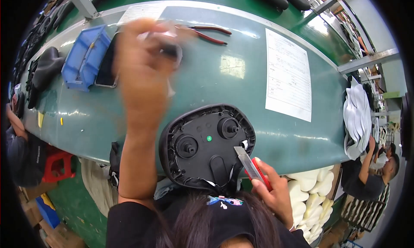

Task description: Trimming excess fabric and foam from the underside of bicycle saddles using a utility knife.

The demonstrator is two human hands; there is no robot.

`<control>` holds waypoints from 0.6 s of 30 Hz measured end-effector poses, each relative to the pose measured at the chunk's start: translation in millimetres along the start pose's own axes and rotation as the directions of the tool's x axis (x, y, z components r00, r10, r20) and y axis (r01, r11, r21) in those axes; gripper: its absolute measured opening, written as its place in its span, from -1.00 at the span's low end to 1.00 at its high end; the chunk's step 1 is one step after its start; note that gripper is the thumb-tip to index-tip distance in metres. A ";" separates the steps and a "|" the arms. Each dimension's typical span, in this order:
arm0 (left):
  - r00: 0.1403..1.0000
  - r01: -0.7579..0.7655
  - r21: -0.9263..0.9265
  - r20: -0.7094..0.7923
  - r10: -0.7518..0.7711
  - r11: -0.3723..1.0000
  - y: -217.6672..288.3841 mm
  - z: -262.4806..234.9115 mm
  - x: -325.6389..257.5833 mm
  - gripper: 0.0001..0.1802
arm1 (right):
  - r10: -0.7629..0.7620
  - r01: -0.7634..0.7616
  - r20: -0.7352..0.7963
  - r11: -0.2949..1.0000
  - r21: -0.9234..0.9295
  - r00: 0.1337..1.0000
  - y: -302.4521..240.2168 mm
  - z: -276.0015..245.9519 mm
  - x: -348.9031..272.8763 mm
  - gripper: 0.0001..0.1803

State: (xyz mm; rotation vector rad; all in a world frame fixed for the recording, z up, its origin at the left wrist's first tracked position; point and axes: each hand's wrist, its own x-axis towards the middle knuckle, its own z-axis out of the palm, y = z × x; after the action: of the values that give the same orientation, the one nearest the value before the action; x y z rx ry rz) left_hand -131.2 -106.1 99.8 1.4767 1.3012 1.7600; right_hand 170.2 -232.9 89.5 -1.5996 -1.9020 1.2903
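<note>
Fingers (263,185) of the right hand (276,196) grip a utility knife (254,168); left hand (144,71) blurred, grip unclear.

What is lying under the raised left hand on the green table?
A dark phone beside the blue bin shows partly; the blurred left hand covers its right edge and whatever else lies there.

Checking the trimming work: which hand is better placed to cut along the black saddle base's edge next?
Probably the right hand: it holds the utility knife, blade tip at the black saddle base. The left hand is raised and blurred, up by the red pliers.
</note>
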 end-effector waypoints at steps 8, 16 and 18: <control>0.748 0.370 0.343 0.441 -0.496 0.863 -54.6 -17.8 -17.3 -0.63 | 0.138 0.071 -0.436 0.900 0.430 0.890 18.0 -3.7 51.8 -0.57; 0.293 0.037 -0.139 0.948 0.122 0.990 -64.0 26.0 -37.4 -0.67 | 0.144 0.153 -0.567 0.883 0.443 0.811 32.6 -22.7 113.3 -0.63; -0.103 0.376 -0.226 0.954 0.282 0.899 -40.3 31.9 -24.6 -0.72 | 0.082 0.182 -0.527 0.884 0.429 0.846 34.6 -34.4 152.2 -0.61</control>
State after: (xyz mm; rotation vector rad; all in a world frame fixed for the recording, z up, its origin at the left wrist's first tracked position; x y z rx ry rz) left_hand -102.1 -98.6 51.3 1.6976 -0.0122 0.2338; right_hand 169.4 -82.0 36.9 -1.4348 -1.1727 1.0258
